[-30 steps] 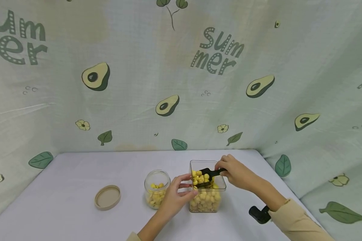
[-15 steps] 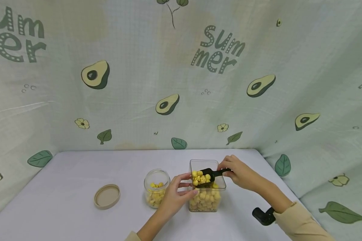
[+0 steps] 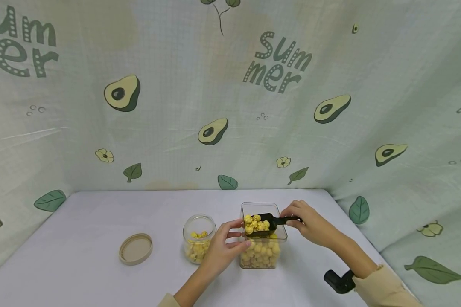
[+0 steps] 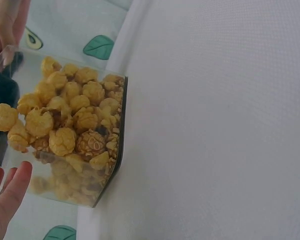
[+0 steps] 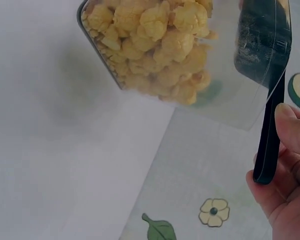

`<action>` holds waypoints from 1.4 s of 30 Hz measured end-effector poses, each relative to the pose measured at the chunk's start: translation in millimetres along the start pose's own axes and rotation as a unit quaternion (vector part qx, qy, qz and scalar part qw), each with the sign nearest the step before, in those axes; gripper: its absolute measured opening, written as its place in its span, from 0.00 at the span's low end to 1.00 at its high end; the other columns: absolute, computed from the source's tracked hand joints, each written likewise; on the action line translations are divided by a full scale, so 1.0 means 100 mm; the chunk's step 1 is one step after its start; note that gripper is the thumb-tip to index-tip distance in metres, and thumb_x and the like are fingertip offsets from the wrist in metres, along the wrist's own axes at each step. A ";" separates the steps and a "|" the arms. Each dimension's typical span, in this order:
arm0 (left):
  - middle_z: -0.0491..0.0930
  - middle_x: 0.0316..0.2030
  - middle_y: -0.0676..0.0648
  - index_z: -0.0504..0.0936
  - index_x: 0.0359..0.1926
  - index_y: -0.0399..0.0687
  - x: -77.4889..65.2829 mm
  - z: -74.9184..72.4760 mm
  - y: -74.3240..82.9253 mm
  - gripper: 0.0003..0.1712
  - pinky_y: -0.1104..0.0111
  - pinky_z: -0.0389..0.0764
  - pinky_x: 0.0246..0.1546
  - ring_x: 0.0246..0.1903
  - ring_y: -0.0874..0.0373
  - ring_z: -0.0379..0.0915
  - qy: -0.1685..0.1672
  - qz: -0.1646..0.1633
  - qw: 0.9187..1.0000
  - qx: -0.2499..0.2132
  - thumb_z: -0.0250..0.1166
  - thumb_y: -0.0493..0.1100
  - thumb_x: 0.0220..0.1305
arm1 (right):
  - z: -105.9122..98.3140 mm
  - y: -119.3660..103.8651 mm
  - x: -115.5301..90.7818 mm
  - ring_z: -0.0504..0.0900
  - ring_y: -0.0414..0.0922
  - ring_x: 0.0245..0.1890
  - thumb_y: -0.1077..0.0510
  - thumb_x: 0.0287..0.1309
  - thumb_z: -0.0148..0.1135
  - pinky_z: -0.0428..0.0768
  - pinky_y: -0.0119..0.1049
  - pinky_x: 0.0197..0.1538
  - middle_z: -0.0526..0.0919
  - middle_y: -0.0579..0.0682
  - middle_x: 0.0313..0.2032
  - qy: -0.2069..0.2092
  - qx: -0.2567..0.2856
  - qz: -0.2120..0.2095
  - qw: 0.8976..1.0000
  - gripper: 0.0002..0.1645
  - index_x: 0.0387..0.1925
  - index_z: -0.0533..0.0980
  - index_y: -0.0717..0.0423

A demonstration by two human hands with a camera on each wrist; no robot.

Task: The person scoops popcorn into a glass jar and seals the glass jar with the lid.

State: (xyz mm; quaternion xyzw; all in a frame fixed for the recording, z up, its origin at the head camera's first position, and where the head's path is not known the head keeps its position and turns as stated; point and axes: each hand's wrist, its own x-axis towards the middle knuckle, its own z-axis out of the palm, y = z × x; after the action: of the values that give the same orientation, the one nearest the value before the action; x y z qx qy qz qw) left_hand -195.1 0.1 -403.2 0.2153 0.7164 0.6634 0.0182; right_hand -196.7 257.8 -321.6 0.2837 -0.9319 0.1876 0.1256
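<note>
In the head view, a clear square container (image 3: 269,209) stands on the table, partly filled with yellow popcorn (image 5: 155,30). My right hand (image 3: 307,224) pinches the handle of a black scoop (image 5: 269,135) between thumb and fingers. Level with the container's rim, the scoop's bowl (image 3: 270,220) carries several popcorn pieces (image 3: 253,222). At the container's left side is my left hand (image 3: 222,249), its fingers extended along the wall and its thumb at the front corner. The left wrist view shows these fingers (image 4: 21,177) straight beside the clear wall.
A round glass jar (image 3: 187,233) with some popcorn in it stands left of the container, close to my left forearm. Farther left lies a round beige lid (image 3: 135,249). A patterned cloth (image 3: 169,106) hangs behind the table's back edge.
My right hand has drawn the scoop slightly right, and its bowl now shows more level with the popcorn in it. The left hand, container, jar and lid stay put.
</note>
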 end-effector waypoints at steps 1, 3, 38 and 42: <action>0.68 0.57 0.41 0.67 0.62 0.46 0.00 0.00 0.00 0.33 0.64 0.80 0.48 0.52 0.49 0.69 0.000 0.000 1.000 -0.001 0.67 0.45 0.57 | 0.00 0.00 -0.01 0.70 0.42 0.39 0.65 0.54 0.61 0.74 0.34 0.37 0.75 0.41 0.36 0.004 0.003 0.000 1.000 0.10 0.39 0.78 0.51; 0.68 0.57 0.41 0.67 0.62 0.46 0.01 0.00 0.00 0.33 0.64 0.80 0.48 0.52 0.49 0.69 0.000 0.000 1.000 -0.004 0.67 0.45 0.57 | 0.00 0.01 -0.02 0.70 0.41 0.39 0.65 0.54 0.61 0.74 0.34 0.37 0.75 0.41 0.36 0.010 0.007 0.000 1.000 0.10 0.39 0.78 0.51; 0.67 0.58 0.42 0.66 0.63 0.46 0.06 0.02 0.01 0.33 0.65 0.80 0.49 0.52 0.49 0.69 0.001 -0.008 1.000 -0.001 0.66 0.44 0.57 | 0.04 0.20 -0.08 0.73 0.38 0.37 0.68 0.52 0.62 0.76 0.31 0.34 0.78 0.43 0.35 0.077 0.043 -0.035 0.995 0.11 0.38 0.78 0.53; 0.68 0.58 0.41 0.66 0.63 0.45 0.07 0.02 0.01 0.33 0.66 0.80 0.48 0.52 0.48 0.69 0.001 -0.005 1.000 0.006 0.66 0.45 0.57 | 0.01 0.20 -0.09 0.73 0.36 0.36 0.68 0.53 0.61 0.77 0.30 0.34 0.78 0.43 0.35 0.075 0.044 -0.022 0.996 0.11 0.39 0.78 0.54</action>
State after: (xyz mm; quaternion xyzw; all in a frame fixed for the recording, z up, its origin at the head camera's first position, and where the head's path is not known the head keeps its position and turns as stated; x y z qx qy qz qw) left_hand -200.6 4.1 -401.0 0.2113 0.7215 0.6590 0.0194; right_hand -200.9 277.4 -331.7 0.2948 -0.9043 0.2461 0.1866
